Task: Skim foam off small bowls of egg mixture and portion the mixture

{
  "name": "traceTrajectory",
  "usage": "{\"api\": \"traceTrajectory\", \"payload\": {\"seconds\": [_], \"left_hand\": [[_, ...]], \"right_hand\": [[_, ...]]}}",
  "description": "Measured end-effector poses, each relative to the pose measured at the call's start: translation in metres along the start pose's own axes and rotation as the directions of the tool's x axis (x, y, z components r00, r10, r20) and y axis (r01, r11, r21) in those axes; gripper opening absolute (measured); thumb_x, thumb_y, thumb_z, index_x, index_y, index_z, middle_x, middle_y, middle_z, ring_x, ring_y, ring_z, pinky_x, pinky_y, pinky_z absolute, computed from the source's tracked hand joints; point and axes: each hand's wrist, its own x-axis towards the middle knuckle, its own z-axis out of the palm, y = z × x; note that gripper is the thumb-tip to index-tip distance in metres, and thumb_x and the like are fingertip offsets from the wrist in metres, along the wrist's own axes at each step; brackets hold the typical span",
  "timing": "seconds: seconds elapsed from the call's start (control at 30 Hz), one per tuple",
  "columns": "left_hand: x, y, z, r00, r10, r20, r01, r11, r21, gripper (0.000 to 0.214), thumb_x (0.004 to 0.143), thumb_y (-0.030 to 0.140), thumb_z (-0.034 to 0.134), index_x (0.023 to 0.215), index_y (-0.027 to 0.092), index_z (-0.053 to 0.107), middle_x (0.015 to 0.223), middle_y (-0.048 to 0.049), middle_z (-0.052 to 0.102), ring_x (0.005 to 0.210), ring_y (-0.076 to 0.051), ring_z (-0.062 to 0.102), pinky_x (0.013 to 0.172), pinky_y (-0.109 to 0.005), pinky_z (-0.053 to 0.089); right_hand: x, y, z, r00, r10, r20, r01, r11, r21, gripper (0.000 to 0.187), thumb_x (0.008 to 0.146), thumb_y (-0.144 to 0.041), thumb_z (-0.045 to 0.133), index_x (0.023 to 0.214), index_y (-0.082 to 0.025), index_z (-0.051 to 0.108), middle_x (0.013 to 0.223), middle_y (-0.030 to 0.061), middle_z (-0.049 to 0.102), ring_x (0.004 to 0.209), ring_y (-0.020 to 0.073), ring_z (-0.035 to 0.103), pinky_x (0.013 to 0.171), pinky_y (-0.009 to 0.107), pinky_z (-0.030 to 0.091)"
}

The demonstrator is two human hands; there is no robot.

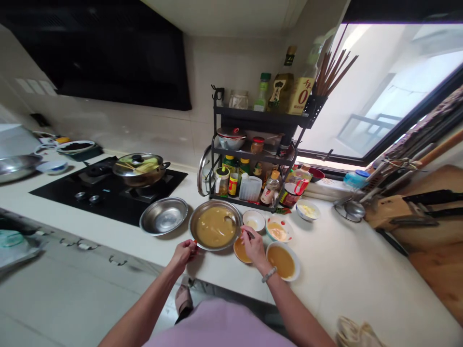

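The person's left hand (186,252) pinches the near-left rim of a steel basin (213,230) of brown liquid, which stands on the counter beside another steel basin (164,216). The right hand (254,246) has its fingers closed around a spoon (229,220), its bowl partly sunk in the liquid. That hand hides part of a small bowl (240,251); a beige cloth (356,332) is cut off below.

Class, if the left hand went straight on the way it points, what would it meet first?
Likely the metal bowl of brown liquid; the left hand seems to touch its rim.
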Motion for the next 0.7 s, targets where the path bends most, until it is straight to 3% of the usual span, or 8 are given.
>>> {"api": "traceTrajectory", "payload": {"seconds": [0.17,0.37,0.53,0.7], "left_hand": [[0.000,0.001,-0.001,1.000,0.003,0.003,-0.003,1.000,0.018,0.037,0.046,0.044,0.072,0.056,0.018,0.047,0.048,0.0017,0.055,0.043,-0.007,0.044,0.046,-0.021,0.031],[0.000,0.000,-0.002,1.000,0.002,0.012,-0.002,1.000,0.021,0.036,0.046,0.043,0.072,0.057,0.018,0.050,0.050,0.0017,0.056,0.044,-0.008,0.045,0.046,-0.021,0.031],[0.001,0.001,-0.001,1.000,-0.010,0.004,0.010,1.000,0.015,0.035,0.047,0.042,0.072,0.057,0.018,0.049,0.051,0.0022,0.056,0.044,-0.007,0.044,0.046,-0.021,0.031],[0.000,0.001,-0.002,1.000,-0.006,0.010,0.006,1.000,0.000,0.033,0.047,0.040,0.073,0.058,0.017,0.051,0.053,0.0010,0.058,0.045,-0.008,0.047,0.047,-0.021,0.032]], "right_hand": [[0.002,0.006,0.011,0.964,0.255,-0.081,-0.237,0.954,0.186,0.031,0.081,-0.042,0.051,0.093,-0.017,0.065,0.059,0.0016,0.065,0.047,0.0167,0.059,0.049,0.027,0.049],[0.002,-0.002,0.001,0.875,0.457,-0.163,-0.343,0.821,0.456,0.030,0.070,-0.041,0.061,0.084,-0.015,0.063,0.057,0.0038,0.066,0.045,0.0172,0.058,0.046,0.027,0.047],[-0.004,-0.021,-0.017,0.859,0.488,-0.154,-0.323,0.750,0.577,0.024,0.068,-0.037,0.065,0.080,-0.017,0.061,0.053,0.0008,0.064,0.045,0.0162,0.058,0.044,0.026,0.044],[-0.010,-0.029,-0.047,0.850,0.485,-0.205,-0.290,0.756,0.586,0.021,0.069,-0.037,0.066,0.077,-0.018,0.062,0.056,0.0020,0.065,0.048,0.0168,0.060,0.044,0.026,0.045]]}}
